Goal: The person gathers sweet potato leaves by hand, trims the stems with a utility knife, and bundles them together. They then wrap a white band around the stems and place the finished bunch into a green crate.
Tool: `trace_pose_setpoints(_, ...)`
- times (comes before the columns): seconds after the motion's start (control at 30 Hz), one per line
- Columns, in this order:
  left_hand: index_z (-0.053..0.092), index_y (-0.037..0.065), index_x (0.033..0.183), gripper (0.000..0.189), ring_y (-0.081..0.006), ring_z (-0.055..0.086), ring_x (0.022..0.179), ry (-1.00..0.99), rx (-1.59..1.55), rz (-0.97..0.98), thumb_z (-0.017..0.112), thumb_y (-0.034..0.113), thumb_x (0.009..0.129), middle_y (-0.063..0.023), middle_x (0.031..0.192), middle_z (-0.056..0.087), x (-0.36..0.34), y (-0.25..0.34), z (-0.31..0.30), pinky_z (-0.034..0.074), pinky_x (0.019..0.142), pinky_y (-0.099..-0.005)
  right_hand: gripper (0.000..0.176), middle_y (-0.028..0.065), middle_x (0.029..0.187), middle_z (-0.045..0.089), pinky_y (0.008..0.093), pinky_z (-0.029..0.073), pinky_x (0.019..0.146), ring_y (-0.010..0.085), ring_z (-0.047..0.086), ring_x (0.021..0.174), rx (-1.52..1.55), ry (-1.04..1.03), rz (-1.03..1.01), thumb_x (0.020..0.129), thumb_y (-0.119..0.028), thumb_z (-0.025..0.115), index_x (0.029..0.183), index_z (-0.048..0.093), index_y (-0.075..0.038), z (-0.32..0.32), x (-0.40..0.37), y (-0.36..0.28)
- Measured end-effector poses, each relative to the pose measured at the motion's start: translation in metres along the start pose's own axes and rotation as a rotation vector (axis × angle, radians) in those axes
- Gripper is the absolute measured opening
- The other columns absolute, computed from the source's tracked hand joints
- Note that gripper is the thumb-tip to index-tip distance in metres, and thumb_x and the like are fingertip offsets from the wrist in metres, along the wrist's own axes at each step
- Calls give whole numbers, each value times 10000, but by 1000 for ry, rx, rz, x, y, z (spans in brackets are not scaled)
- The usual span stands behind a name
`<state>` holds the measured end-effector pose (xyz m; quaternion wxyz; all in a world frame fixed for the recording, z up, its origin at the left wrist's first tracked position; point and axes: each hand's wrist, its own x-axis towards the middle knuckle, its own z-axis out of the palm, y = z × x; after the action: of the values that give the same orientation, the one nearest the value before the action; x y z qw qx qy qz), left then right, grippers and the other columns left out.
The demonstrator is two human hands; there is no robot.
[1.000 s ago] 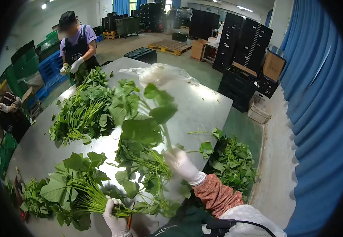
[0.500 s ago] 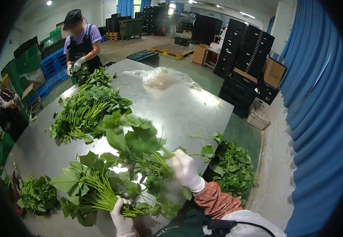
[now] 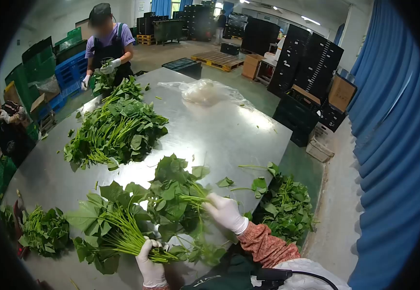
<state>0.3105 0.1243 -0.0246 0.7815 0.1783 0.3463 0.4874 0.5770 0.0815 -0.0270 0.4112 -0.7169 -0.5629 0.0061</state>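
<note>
Both my hands wear white gloves. My left hand (image 3: 151,265), at the bottom centre, is closed round the stems of a large leafy bunch (image 3: 118,232) whose leaves point up and left. The fingers of my right hand (image 3: 227,211) are closed on the stem ends of more leafy greens (image 3: 173,193), just right of that bunch. Behind them a big heap of greens (image 3: 118,128) lies on the metal table (image 3: 195,145). A smaller bundle (image 3: 45,232) rests at the table's left front.
A co-worker (image 3: 108,43) holds greens at the far left corner; another person (image 3: 9,125) is at the left edge. A clear plastic bag (image 3: 205,92) lies toward the back. More greens (image 3: 287,205) are piled beyond the right edge, near crates (image 3: 294,116) and a blue curtain (image 3: 389,145).
The greens in my right hand, raised and blurred before, are now lower, beside the left-hand bunch. The co-worker's hands have moved apart. The whole view has shifted slightly.
</note>
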Motion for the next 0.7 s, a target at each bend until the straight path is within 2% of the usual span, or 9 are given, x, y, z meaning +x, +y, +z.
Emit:
trace_pose_setpoints(0.1,544,85,1058,166,-130,547,758,-31,9,-10,600,147,914,11,801,551,1,1,-5,511,721,-350,159,175,621,579,436,453,505,340,597,554,18,23,94,947,-192,537,940,568,-37,2,-1,4)
trace_pose_setpoints(0.2,519,43,1046,150,-154,542,750,12,-14,26,572,103,918,-25,794,537,-3,2,2,506,716,-370,182,203,699,602,398,461,545,314,630,606,257,72,268,965,-181,505,945,532,-2,1,0,10)
trace_pose_setpoints(0.23,505,19,1039,142,-167,539,742,41,-26,40,557,77,920,-45,788,530,-5,4,7,501,711,-373,196,178,729,603,357,444,539,255,623,622,406,21,321,973,-169,497,920,510,19,3,1,16)
trace_pose_setpoints(0.33,498,3,1034,118,-154,523,762,-23,-72,3,529,73,944,-45,813,518,8,0,-11,467,751,-331,197,143,758,600,325,430,555,203,600,652,1007,-67,735,956,-162,521,891,501,23,3,8,16)
trace_pose_setpoints(0.4,496,-15,1039,115,-154,516,777,-75,-78,-7,522,54,950,-46,810,512,-2,7,-1,437,770,-308,203,130,741,588,312,424,575,175,565,653,351,-10,333,927,-142,557,817,503,20,16,-1,39)
trace_pose_setpoints(0.47,503,-8,1049,139,-169,533,779,-38,59,70,553,52,934,-48,795,526,-5,5,-2,449,772,-325,209,123,774,636,359,477,674,209,622,758,-236,43,-28,892,-137,590,957,591,62,16,-5,62)
trace_pose_setpoints(0.53,509,3,1056,171,-182,550,782,-20,-32,35,589,48,912,-55,789,547,-3,3,-6,462,785,-349,212,117,760,620,337,482,653,195,604,693,126,-41,266,850,-131,645,935,616,60,8,-6,53)
trace_pose_setpoints(0.57,512,21,1052,188,-191,567,770,6,-66,6,612,51,895,-62,794,565,-2,1,-7,477,781,-366,190,57,757,613,287,477,605,136,578,644,299,-142,415,857,-120,660,951,623,42,5,-4,52)
trace_pose_setpoints(0.7,528,39,1026,156,-201,578,730,-3,-107,-28,610,41,893,-60,776,579,-1,0,-1,491,761,-381,105,-10,800,607,201,468,590,52,556,644,795,-157,550,907,-77,632,972,614,3,-12,1,-2)
